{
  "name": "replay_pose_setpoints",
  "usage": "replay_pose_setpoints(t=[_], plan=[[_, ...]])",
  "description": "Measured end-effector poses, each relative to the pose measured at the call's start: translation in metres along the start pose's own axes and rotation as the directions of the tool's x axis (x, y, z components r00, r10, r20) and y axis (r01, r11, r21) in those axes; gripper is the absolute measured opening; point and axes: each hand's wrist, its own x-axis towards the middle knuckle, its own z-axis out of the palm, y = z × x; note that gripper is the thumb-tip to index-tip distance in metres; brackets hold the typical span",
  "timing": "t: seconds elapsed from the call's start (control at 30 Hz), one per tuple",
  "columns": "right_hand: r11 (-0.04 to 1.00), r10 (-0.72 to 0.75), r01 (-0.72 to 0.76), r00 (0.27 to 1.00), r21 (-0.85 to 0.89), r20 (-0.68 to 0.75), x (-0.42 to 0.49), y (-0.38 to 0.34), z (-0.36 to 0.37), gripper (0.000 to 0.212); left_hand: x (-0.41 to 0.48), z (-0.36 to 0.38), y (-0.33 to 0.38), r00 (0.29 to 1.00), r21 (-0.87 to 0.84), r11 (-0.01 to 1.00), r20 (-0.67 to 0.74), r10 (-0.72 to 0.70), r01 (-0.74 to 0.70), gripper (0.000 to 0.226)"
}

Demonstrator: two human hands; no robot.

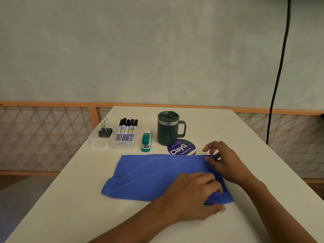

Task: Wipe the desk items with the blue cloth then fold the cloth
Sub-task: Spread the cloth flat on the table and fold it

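Observation:
The blue cloth [149,174] lies folded into a long strip on the white desk [219,130]. My left hand [194,193] reaches across and pinches the cloth's near right corner. My right hand [222,160] pinches the far right corner with thumb and forefinger, the other fingers raised. Behind the cloth stand a dark green mug [168,128], a teal stapler [146,142], several black-capped markers [127,131] and black binder clips [105,131].
A round purple sticker [181,148] lies by the mug, just beyond the cloth's far edge. A clear plastic holder [99,143] sits under the clips. A black cable [278,71] hangs at the right. An orange lattice rail [43,137] runs behind the desk.

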Motion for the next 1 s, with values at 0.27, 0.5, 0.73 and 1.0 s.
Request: replay_pose_setpoints(t=[0.27,0.5,0.73,1.0], plan=[[0.848,0.094,-0.129,0.991,0.514,0.094,-0.002,-0.014,-0.006,0.031,0.019,0.026,-0.007,0.994,0.128,0.992,-0.104,0.033,-0.019,0.025],[0.537,0.098,-0.237,0.971,0.810,0.219,0.002,-0.025,-0.022,0.042,0.014,-0.047,-0.040,0.885,-0.678,0.704,-0.173,-0.432,0.212,0.024],[0.865,0.045,0.004,0.995,0.502,-0.085,0.002,-0.068,-0.033,0.012,-0.007,-0.116,-0.079,0.748,-0.738,0.660,-0.361,-0.558,0.137,0.024],[0.723,-0.043,0.197,0.970,0.663,-0.241,0.036,-0.130,-0.047,0.019,0.000,-0.167,-0.089,0.653,-0.718,0.690,-0.479,-0.586,0.093,0.032]])
